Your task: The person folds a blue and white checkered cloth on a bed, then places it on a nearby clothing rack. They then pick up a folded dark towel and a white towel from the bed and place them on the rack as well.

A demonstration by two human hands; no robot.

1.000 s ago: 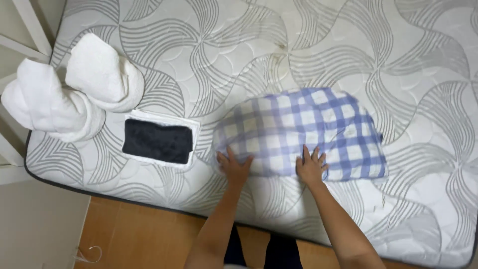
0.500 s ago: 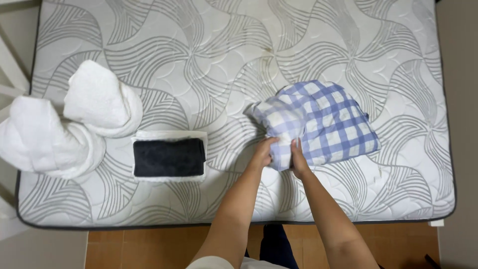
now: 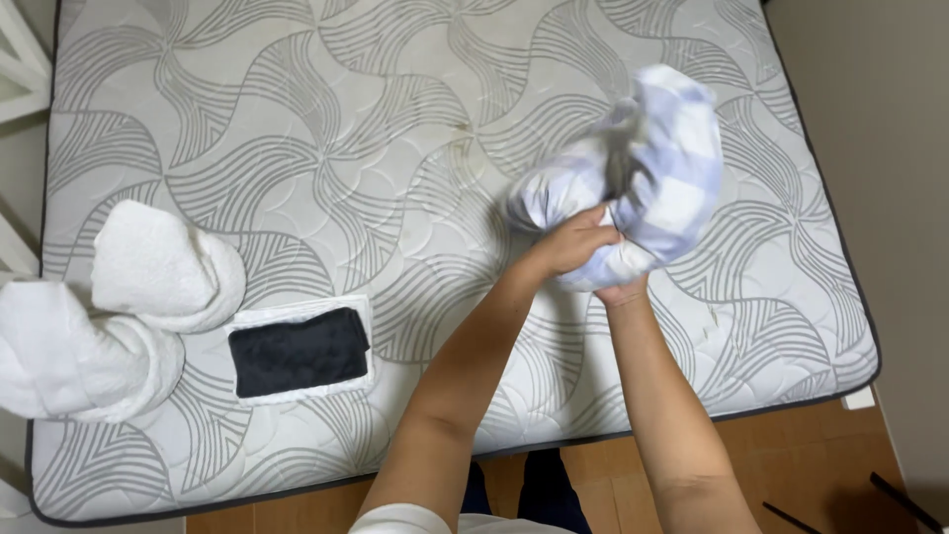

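A blue-and-white checked cloth [image 3: 657,178] is bunched up and lifted above the mattress [image 3: 326,129], blurred by motion. My left hand [image 3: 573,242] grips its lower left part from the front. My right hand [image 3: 623,292] is mostly hidden under the bundle and holds it from below; only the wrist and a bit of the palm show. Both forearms reach up from the bottom edge of the view.
Two rolled white towels [image 3: 163,267] [image 3: 69,356] lie at the mattress's left side. Beside them lies a flat folded towel, dark with a white border [image 3: 300,351]. Wooden floor [image 3: 811,465] shows below the mattress edge; a wall stands at right.
The checked cloth lay flat and was being folded on the mattress; now both hands have gathered it and lifted it up to the right. The camera view has shifted closer.
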